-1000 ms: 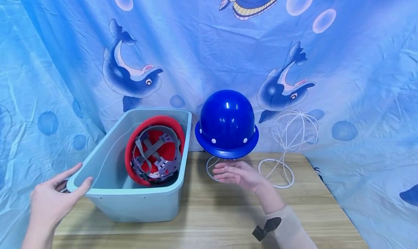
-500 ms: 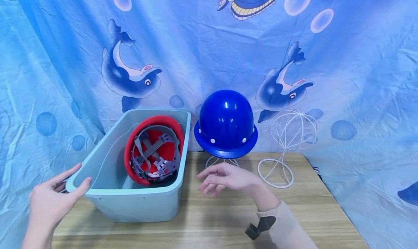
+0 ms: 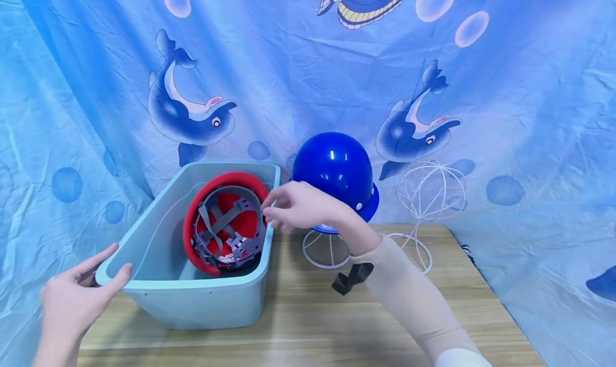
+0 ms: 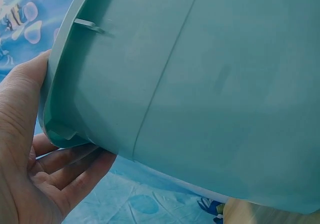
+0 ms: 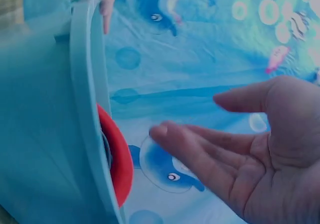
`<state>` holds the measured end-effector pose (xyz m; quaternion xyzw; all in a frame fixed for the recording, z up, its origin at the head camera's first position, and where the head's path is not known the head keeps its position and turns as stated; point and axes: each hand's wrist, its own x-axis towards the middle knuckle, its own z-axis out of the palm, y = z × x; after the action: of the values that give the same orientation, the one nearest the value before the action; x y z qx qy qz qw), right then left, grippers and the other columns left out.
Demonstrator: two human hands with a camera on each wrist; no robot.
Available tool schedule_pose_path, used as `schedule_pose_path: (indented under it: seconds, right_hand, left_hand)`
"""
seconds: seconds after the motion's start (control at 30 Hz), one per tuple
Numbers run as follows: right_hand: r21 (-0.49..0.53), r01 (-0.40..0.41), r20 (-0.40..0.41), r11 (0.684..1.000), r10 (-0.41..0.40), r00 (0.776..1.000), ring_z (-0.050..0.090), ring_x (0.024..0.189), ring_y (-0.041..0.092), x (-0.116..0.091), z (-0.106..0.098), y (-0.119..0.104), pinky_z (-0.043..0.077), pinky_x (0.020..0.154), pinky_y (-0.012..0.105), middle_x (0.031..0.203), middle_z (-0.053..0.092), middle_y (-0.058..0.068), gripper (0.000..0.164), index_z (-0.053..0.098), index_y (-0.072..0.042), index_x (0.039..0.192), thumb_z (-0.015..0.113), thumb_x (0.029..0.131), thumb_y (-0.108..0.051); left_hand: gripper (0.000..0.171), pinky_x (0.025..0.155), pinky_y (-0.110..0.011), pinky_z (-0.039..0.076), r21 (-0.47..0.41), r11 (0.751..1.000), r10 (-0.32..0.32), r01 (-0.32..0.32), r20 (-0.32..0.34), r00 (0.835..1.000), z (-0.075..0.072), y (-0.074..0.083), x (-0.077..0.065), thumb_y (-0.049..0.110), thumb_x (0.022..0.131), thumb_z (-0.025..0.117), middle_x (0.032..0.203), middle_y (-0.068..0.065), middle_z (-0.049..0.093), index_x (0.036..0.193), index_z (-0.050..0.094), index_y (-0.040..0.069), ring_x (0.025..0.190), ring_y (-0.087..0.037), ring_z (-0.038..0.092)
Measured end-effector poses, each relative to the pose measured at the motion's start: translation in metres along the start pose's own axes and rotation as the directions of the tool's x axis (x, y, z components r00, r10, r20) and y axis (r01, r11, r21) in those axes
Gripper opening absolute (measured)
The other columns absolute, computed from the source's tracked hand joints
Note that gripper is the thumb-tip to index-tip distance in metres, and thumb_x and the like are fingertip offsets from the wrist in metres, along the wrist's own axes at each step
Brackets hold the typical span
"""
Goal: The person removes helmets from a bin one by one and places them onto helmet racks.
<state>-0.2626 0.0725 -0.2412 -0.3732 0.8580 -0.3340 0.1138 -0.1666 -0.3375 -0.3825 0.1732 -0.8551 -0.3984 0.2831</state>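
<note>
In the head view, my left hand [image 3: 77,297] grips the near left corner of a light blue plastic bin [image 3: 192,306], thumb over the rim and fingers around the outside. The left wrist view shows the thumb and fingers on either side of the bin's rim [image 4: 52,83]. A red hard hat [image 3: 192,212] lies in the bin with its grey strap suspension facing up. My right hand [image 3: 303,206] hovers by the bin's right rim, next to the red hard hat, holding nothing. Its thumb and fingers are spread apart in the right wrist view, away from the red hard hat [image 5: 121,159].
A blue hard hat [image 3: 332,163] sits on a white wire stand [image 3: 327,264] right of the bin, partly behind my right arm. Another white wire stand [image 3: 423,196] bears no hat. Behind the wooden table [image 3: 308,324] hangs a blue sea-animal curtain [image 3: 298,62].
My right hand has moved from beneath the blue hard hat leftward, then up to the bin's right rim. My left hand keeps its hold on the bin's corner.
</note>
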Motion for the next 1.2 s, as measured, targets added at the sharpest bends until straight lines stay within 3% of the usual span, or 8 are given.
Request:
schedule_pose_path:
  seconds: [0.17,0.23,0.3,0.4,0.53,0.7,1.0,1.2]
  right_hand:
    - [-0.175,-0.052,-0.042,0.983,0.045,0.998,0.076,0.083,0.013,0.039,-0.001,-0.013,0.061,0.074,0.025,0.102,0.08,0.001,0.024,0.074,-0.012,0.121,0.062,0.108,-0.029]
    - [-0.211,-0.087,-0.041,0.974,0.08,0.996,0.076,0.083,0.014,0.057,0.001,-0.012,0.059,0.072,0.024,0.097,0.079,0.0,0.025,0.075,-0.012,0.119,0.062,0.108,-0.029]
    - [-0.265,-0.115,-0.044,0.957,0.107,0.993,0.073,0.076,0.013,0.075,0.004,-0.008,0.056,0.068,0.022,0.084,0.074,-0.001,0.025,0.076,-0.012,0.115,0.061,0.108,-0.03]
    - [-0.353,-0.161,-0.056,0.922,0.15,0.987,0.056,0.06,0.01,0.101,0.011,-0.003,0.046,0.062,0.02,0.07,0.056,-0.004,0.025,0.073,-0.011,0.1,0.061,0.109,-0.032]
    - [-0.4,-0.203,-0.073,0.894,0.19,0.979,0.055,0.078,0.009,0.127,0.024,-0.003,0.047,0.072,0.021,0.095,0.065,-0.002,0.028,0.071,-0.01,0.117,0.06,0.108,-0.034]
    - [-0.386,-0.246,-0.05,0.889,0.246,0.968,0.061,0.124,0.014,0.15,0.035,-0.002,0.054,0.104,0.028,0.144,0.065,0.0,0.046,0.059,-0.014,0.15,0.059,0.108,-0.034]
    - [-0.319,-0.299,-0.035,0.899,0.305,0.952,0.053,0.14,0.014,0.175,0.037,0.004,0.045,0.12,0.03,0.161,0.053,-0.002,0.06,0.042,-0.018,0.164,0.058,0.108,-0.029]
    - [-0.256,-0.315,-0.107,0.914,0.298,0.949,0.054,0.138,0.014,0.178,0.033,0.01,0.049,0.114,0.03,0.163,0.051,-0.002,0.062,0.039,-0.019,0.166,0.057,0.108,-0.03]
  left_hand:
    - [0.055,0.068,-0.014,0.03,-0.005,1.0,0.02,-0.02,-0.029,0.999,0.002,-0.001,0.0,0.034,0.084,0.09,0.045,0.018,0.045,0.137,0.073,0.032,0.048,0.0,0.04]
    - [0.056,0.07,-0.009,0.031,-0.004,1.0,0.006,-0.006,-0.014,1.0,0.0,-0.001,0.001,0.035,0.084,0.089,0.064,0.033,0.063,0.138,0.073,0.03,0.053,0.008,0.045]
    - [0.056,0.068,-0.007,0.034,-0.013,1.0,-0.011,0.011,0.003,1.0,0.0,-0.003,0.002,0.036,0.085,0.089,0.088,0.046,0.062,0.138,0.073,0.029,0.058,0.015,0.047]
    - [0.057,0.06,-0.011,0.038,-0.022,0.999,-0.037,0.037,0.019,0.999,0.0,-0.004,0.003,0.038,0.085,0.089,0.115,0.041,0.059,0.139,0.072,0.029,0.059,0.013,0.049]
    - [0.055,0.053,-0.019,0.037,-0.057,0.998,-0.042,0.042,0.002,0.999,0.002,-0.006,0.003,0.037,0.085,0.09,0.101,0.048,0.058,0.137,0.074,0.032,0.052,0.002,0.045]
    - [0.052,0.054,-0.011,0.04,-0.112,0.993,-0.03,0.03,0.001,1.0,0.003,-0.007,0.002,0.033,0.085,0.09,0.098,0.05,0.055,0.135,0.075,0.031,0.059,0.016,0.05]
    - [0.049,0.06,-0.005,0.043,-0.136,0.991,-0.025,0.021,-0.023,0.999,0.003,-0.006,0.002,0.025,0.085,0.089,0.092,0.053,0.054,0.132,0.077,0.027,0.076,0.028,0.056]
    - [0.048,0.068,0.0,0.044,-0.134,0.991,-0.018,0.015,-0.025,1.0,0.004,-0.007,0.003,0.025,0.085,0.089,0.098,0.049,0.056,0.132,0.077,0.027,0.081,0.034,0.053]
